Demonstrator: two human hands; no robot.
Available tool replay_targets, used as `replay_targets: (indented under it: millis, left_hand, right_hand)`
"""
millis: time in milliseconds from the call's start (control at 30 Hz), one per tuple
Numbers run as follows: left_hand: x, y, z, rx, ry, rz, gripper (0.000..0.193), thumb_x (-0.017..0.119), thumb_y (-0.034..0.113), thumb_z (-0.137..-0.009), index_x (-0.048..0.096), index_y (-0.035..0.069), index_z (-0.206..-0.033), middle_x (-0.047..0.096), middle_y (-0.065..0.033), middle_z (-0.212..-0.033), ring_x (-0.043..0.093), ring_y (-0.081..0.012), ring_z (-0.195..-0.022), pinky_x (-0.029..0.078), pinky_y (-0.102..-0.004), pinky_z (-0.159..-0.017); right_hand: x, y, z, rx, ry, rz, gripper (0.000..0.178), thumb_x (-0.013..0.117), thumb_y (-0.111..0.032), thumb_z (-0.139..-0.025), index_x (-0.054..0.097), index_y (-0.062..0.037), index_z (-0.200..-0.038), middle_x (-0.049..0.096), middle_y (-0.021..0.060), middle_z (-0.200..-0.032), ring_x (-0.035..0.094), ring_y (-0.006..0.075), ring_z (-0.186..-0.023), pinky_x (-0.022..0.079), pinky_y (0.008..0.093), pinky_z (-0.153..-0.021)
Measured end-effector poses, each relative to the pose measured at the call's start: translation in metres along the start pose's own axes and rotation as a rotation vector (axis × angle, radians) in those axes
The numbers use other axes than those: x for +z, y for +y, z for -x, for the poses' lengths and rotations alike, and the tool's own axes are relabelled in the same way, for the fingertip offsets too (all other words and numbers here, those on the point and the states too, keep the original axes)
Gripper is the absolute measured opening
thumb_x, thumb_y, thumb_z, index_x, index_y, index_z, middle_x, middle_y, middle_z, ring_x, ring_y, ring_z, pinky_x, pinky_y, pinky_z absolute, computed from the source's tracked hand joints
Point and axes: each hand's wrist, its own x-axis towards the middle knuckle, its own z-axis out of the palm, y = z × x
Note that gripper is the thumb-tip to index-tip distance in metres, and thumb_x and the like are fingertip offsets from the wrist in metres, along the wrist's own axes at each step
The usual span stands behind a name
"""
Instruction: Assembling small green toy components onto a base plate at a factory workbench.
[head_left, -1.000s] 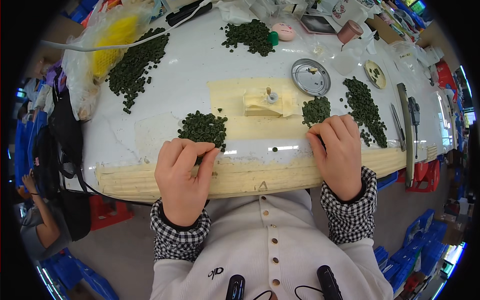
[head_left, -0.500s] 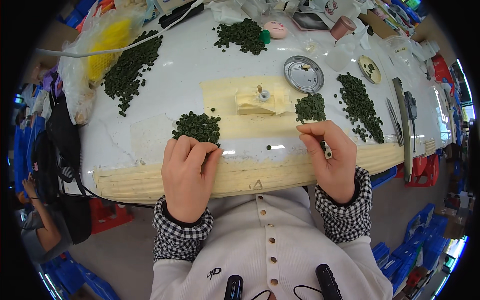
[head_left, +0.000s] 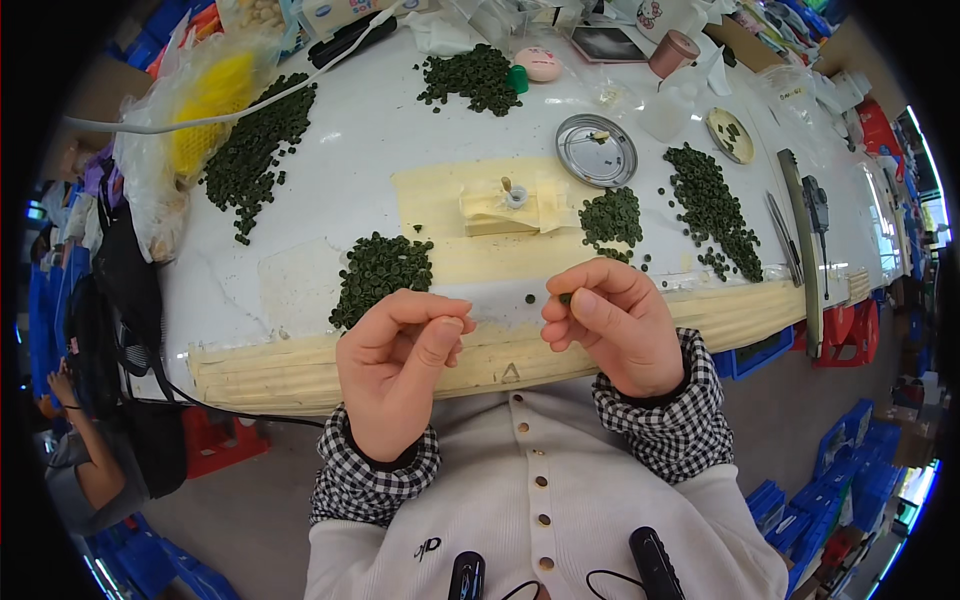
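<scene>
Above the table's near edge, my left hand [head_left: 400,365] is pinched; whatever its fingertips hold, if anything, is too small to make out. Facing it, my right hand [head_left: 615,325] grips a small dark green round piece [head_left: 565,298] between thumb and forefinger. One loose green piece [head_left: 530,299] lies on the table between the hands. A heap of such pieces [head_left: 380,275] sits just beyond my left hand, and a smaller heap [head_left: 611,217] beyond my right. Between these heaps stands a tape-wrapped block [head_left: 490,212] with a small white round part [head_left: 516,198] on top.
A round metal lid [head_left: 597,150] and a cream dish [head_left: 730,135] lie farther back. More green heaps [head_left: 715,210] spread at right, left and back. Tweezers [head_left: 783,235] and a long metal bar [head_left: 803,260] lie at right. A white cable [head_left: 230,116] crosses the back left.
Both hands have come nearer each other, my left away from its heap and my right away from the smaller heap. A green piece now shows in my right fingers.
</scene>
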Motion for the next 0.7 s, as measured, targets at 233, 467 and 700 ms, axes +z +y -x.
replay_targets:
  millis: [233, 467, 700]
  left_hand:
    - [0.009, -0.015, -0.003, -0.293, -0.129, 0.622, 0.021, 0.055, 0.008, -0.097, 0.061, -0.003, -0.114, 0.068, -0.0131, -0.102, 0.065, -0.0131, -0.086, 0.053, -0.0242, -0.076]
    - [0.01, -0.018, -0.004, -0.279, -0.159, 0.67, 0.021, 0.056, 0.004, -0.095, 0.059, -0.003, -0.115, 0.067, -0.0161, -0.108, 0.067, -0.0165, -0.094, 0.055, -0.0253, -0.083]
    - [0.014, -0.023, -0.001, -0.179, -0.132, 0.607, 0.021, 0.059, 0.0, -0.092, 0.059, -0.003, -0.113, 0.067, -0.0156, -0.104, 0.067, -0.0188, -0.092, 0.056, -0.0273, -0.083]
  right_hand:
    - [0.004, 0.003, -0.002, -0.005, 0.016, 0.044, 0.021, 0.058, -0.004, -0.094, 0.06, 0.0039, -0.113, 0.068, 0.015, -0.1, 0.069, 0.0192, -0.09, 0.057, 0.0298, -0.081]
    - [0.008, 0.007, -0.003, -0.204, -0.015, 0.267, 0.02, 0.061, 0.003, -0.09, 0.064, 0.0034, -0.109, 0.066, 0.0112, -0.1, 0.066, 0.0154, -0.088, 0.054, 0.0259, -0.08]
    - [0.017, 0.007, -0.009, -0.383, -0.028, 0.558, 0.02, 0.064, 0.006, -0.085, 0.068, 0.002, -0.104, 0.062, 0.0088, -0.096, 0.062, 0.0141, -0.088, 0.051, 0.0259, -0.081]
